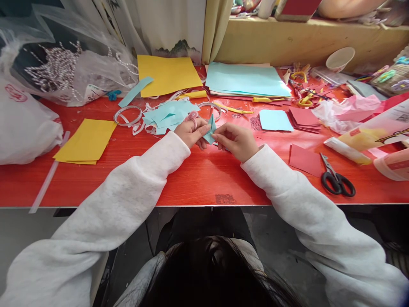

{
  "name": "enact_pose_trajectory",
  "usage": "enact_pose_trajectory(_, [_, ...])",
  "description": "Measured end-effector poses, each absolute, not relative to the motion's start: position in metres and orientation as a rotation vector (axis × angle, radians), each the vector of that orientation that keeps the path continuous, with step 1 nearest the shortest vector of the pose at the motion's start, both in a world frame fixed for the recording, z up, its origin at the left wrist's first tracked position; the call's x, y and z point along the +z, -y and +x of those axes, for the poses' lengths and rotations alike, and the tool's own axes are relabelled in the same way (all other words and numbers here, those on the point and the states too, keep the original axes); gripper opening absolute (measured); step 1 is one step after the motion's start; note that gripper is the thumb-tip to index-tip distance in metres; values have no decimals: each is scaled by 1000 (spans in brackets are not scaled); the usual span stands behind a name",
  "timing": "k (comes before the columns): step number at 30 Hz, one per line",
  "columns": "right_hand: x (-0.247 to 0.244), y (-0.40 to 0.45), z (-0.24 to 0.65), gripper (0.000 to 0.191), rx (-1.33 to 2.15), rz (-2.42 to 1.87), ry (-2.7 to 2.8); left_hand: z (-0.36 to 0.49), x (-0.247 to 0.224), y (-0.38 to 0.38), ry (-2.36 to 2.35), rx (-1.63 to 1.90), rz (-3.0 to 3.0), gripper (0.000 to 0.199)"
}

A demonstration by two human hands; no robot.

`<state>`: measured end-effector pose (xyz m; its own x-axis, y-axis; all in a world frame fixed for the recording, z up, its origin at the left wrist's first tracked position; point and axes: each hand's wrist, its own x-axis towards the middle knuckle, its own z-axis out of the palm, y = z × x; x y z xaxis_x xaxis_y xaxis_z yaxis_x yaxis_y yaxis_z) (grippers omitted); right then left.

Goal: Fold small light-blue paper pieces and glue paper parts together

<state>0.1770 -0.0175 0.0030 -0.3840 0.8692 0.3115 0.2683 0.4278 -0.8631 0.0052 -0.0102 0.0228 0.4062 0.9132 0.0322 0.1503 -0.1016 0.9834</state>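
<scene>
A small folded piece of light blue paper (pixel 210 130) is held up between my hands over the middle of the red table (pixel 204 183). My left hand (pixel 194 131) pinches it from the left, fingers closed; a pink ring-like thing, perhaps a scissor handle, shows at these fingers. My right hand (pixel 235 140) pinches the paper's lower right edge between thumb and finger. Just behind my left hand lies a loose pile of light blue paper pieces (pixel 168 114). Something thin and dark shows partly beneath my fingers; I cannot make it out.
Yellow sheets (pixel 86 140) lie left, by a white plastic bag (pixel 27 123). Rolls of clear tape (pixel 128 116) sit behind. Larger yellow (pixel 169 76) and blue sheets (pixel 247 80) lie at the back. On the right are blue squares (pixel 275 120), red squares (pixel 305 160) and black-handled scissors (pixel 337 181).
</scene>
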Motion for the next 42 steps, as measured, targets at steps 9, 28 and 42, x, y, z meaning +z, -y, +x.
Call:
enact_pose_trajectory(9, [1, 15, 174, 37, 1230, -896, 1707, 4, 24, 9, -971, 867, 1542, 7])
enact_pose_trajectory(28, [10, 17, 175, 42, 1509, -973, 1536, 0, 22, 5, -965, 850, 1552, 5])
enact_pose_trajectory(42, [11, 17, 175, 42, 1482, -995, 1591, -2, 19, 3, -961, 765, 1620, 18])
